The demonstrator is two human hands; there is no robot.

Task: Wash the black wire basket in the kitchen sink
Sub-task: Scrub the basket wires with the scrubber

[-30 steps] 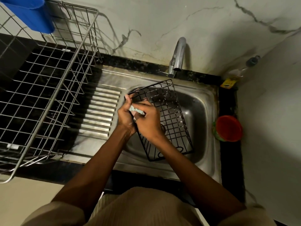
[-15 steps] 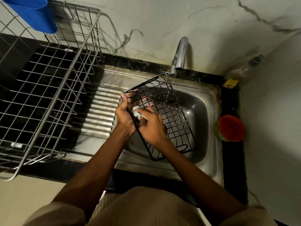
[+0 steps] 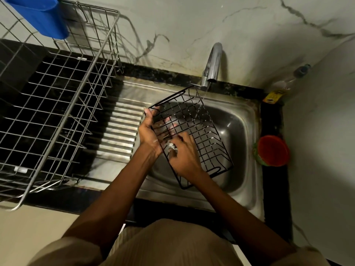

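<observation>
1. Black wire basket (image 3: 194, 131), rectangular, held tilted above the bowl of the stainless steel kitchen sink (image 3: 242, 131); far corner raised just under the spout of the chrome tap (image 3: 212, 64), near end low over the basin.
2. Gripped along its left edge by the left hand (image 3: 151, 131): thumb hooked over the rim wire, fingers curled round behind the mesh and visible through it.
3. Touched near that same edge by the right hand (image 3: 184, 154), fingers bent and closed round a small pale scrubbing piece (image 3: 171, 146) pressed against the wires; material of the piece too small to tell.
4. Thin stream of water (image 3: 205, 94) seen falling from the spout past the raised corner.
5. Ribbed steel draining board (image 3: 121, 131) just left of the bowl.
6. Large silver wire dish rack (image 3: 57, 104) standing on the dark counter further left, a blue plastic holder (image 3: 38, 16) hung at its far rim.
7. Round orange-lidded container (image 3: 272, 150) on the black ledge right of the sink.
8. Clear bottle with a yellow label (image 3: 284, 83) leaning in the far right corner.
</observation>
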